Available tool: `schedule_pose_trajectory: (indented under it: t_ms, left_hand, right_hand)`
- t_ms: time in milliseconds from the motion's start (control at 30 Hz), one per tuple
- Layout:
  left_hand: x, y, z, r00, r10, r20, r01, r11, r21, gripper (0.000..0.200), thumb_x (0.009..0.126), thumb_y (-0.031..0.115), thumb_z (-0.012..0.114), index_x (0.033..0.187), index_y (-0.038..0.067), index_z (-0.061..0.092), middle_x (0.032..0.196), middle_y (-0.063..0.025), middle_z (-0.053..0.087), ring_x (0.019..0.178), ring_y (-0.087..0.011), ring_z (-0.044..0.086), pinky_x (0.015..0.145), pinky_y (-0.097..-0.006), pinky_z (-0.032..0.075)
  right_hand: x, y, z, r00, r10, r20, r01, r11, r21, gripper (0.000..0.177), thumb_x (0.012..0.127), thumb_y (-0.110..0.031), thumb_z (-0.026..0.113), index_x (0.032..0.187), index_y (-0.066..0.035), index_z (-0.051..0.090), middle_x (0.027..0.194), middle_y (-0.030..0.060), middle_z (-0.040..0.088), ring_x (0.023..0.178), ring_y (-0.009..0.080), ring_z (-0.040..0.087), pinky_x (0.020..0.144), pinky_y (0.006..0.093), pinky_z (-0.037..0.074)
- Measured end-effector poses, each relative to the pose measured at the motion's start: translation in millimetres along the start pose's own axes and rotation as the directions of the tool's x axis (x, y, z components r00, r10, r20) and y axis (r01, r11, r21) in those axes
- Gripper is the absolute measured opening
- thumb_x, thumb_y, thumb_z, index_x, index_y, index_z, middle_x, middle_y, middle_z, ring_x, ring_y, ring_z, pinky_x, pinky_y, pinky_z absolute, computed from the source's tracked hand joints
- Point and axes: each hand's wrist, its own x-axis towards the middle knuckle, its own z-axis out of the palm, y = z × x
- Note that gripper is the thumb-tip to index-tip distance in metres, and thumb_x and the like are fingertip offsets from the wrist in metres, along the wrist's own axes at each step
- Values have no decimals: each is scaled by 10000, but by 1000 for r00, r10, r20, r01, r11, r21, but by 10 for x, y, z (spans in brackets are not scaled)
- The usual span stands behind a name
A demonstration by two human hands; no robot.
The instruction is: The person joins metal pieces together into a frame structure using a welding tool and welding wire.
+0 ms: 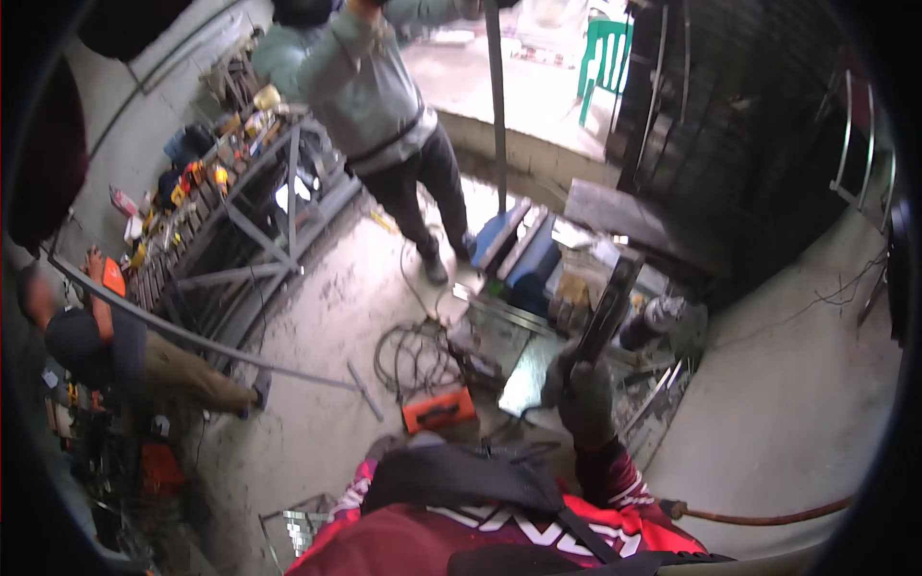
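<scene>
My right hand [584, 398], in a dark glove, is closed around the lower end of a long dark bar [615, 302]. The bar tilts up and to the right, over a cluttered pile of metal pieces. Its exact kind is blurred. My left hand does not show clearly; only the red and white left sleeve [353, 485] appears, beside the black bag [461, 475] across my front. An orange tool case [439, 411] lies on the floor ahead of me, next to a coiled black cable [408, 360].
A person in a grey top [375, 106] stands ahead by an upright pole [497, 115]. Another person [106, 341] bends at the left near a tool-laden rack [235, 216]. Blue metal pieces [523, 254] lie ahead; a green chair [605, 62] stands outside.
</scene>
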Motion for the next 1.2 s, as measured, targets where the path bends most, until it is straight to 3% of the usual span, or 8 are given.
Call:
schedule_pose_trajectory:
  t_ms: [367, 533, 667, 833, 900, 1000, 1067, 1200]
  left_hand:
    - [-844, 472, -212, 965, -223, -139, 206, 970, -131, 502, 893, 424, 595, 1108, -24, 663, 1017, -246, 690, 988, -355, 668, 860, -424, 511]
    - [-393, -322, 135, 946, 277, -171, -215, 925, 312, 457, 970, 420, 463, 1025, 11, 659, 911, -251, 673, 915, -406, 636, 808, -472, 506]
    - [-527, -146, -78, 878, 435, -200, -339, 860, 382, 414, 975, 384, 443, 1027, 36, 661, 892, -239, 668, 890, -375, 645, 791, -463, 515]
    - [-162, -94, -126, 988, -144, -52, 127, 962, -243, 321, 872, 339, 623, 964, 32, 647, 807, -133, 638, 704, -250, 643, 631, -397, 529]
    - [5, -319, -2, 978, 112, -177, -143, 974, -175, 361, 910, 358, 587, 936, 5, 652, 732, -101, 615, 602, -181, 600, 536, -340, 492]
    - [43, -166, 180, 960, 157, -233, -215, 944, -250, 341, 918, 333, 577, 934, 1, 653, 726, -104, 625, 584, -165, 587, 530, -333, 477]
    - [-149, 68, 157, 980, -170, -103, 95, 856, -509, 347, 922, 317, 558, 967, -6, 676, 808, -148, 679, 680, -227, 648, 629, -372, 517]
    - [-422, -50, 174, 979, -188, -77, 175, 973, -150, 509, 917, 415, 513, 1138, -20, 658, 1094, -266, 668, 1078, -375, 644, 907, -432, 483]
  right_hand:
    - [-117, -253, -262, 997, 44, -56, -40, 997, 61, 484, 883, -441, 689, 1145, -82, 498, 705, 25, 495, 559, 126, 486, 466, 273, 428]
    - [-198, -254, -347, 998, 4, -62, -2, 999, 33, 473, 926, -439, 633, 1198, -76, 498, 698, 16, 492, 566, 122, 490, 465, 278, 431]
    - [-201, -309, -284, 997, 2, -83, 0, 1000, 18, 499, 925, -487, 618, 1204, -92, 496, 669, 4, 476, 532, 117, 464, 457, 278, 403]
    - [-266, -430, -288, 999, 19, 26, -20, 999, 37, 472, 936, -514, 576, 1225, -146, 516, 702, -16, 459, 582, 119, 445, 520, 292, 384]
    - [-268, -375, -314, 997, 20, 72, -20, 1000, -2, 448, 939, -497, 581, 1207, -140, 533, 704, -7, 461, 587, 137, 451, 557, 318, 403]
    - [-293, -344, -226, 996, 82, 32, -81, 997, -5, 408, 951, -448, 579, 1195, -124, 539, 715, 19, 479, 622, 166, 481, 613, 354, 435]
    - [-340, -321, -190, 996, 89, 25, -89, 996, 11, 395, 954, -433, 578, 1189, -118, 539, 720, 27, 486, 636, 172, 491, 624, 360, 443]
    - [-386, -405, -166, 997, 41, -67, -48, 993, -108, 372, 939, -357, 626, 1182, -95, 523, 781, 46, 533, 697, 200, 548, 652, 386, 488]
